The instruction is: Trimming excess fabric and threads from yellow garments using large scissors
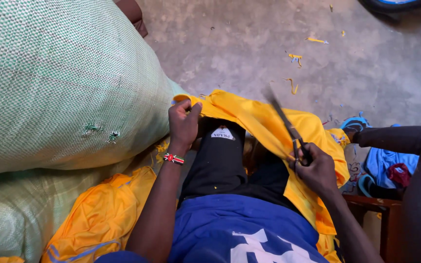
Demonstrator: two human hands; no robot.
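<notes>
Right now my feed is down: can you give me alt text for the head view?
A person's right hand works scissors over yellow fabric draped across their lap, while the left hand pinches the fabric's far edge. A large green woven sack sits at the left on a concrete floor.

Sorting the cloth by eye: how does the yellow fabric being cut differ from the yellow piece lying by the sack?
The yellow fabric being cut is draped over the lap, pinched by the left hand, with scissors in the right hand over it. The yellow piece by the sack lies bunched low down, untouched, showing blue stripes. Both are the same bright yellow.
</notes>
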